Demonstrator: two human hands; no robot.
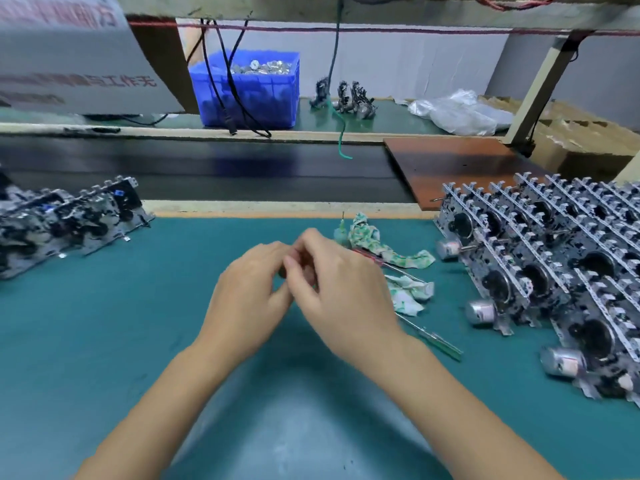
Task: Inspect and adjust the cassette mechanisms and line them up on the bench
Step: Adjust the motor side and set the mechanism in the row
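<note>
My left hand [249,292] and right hand [332,285] meet over the middle of the bench [104,341], fingers curled in toward each other. Something small and dark may be pinched between the fingertips, but the backs of my hands hide it, so I cannot tell what either hand holds, if anything.

The cassette mechanisms waiting on me stand packed on edge in rows along the right edge of the bench [540,271], silver motor cans jutting toward me. A second group of mechanisms [69,220] lies in a line by the left edge, toward the far corner. Just beyond my right hand, near the far edge, sit a small green bottle [341,233], a patterned rag [381,251] and thin tools [429,334].

Each mechanism looks like a stamped metal frame: stiff, moderately heavy for its size, with sharp tabs along the top and delicate levers and a belt inside. I judge the safe hold is on the two outer frame edges, thumb and fingers opposed, never by the motor can or the tabs, which could bend or snag neighbours as one lifts out.
</note>
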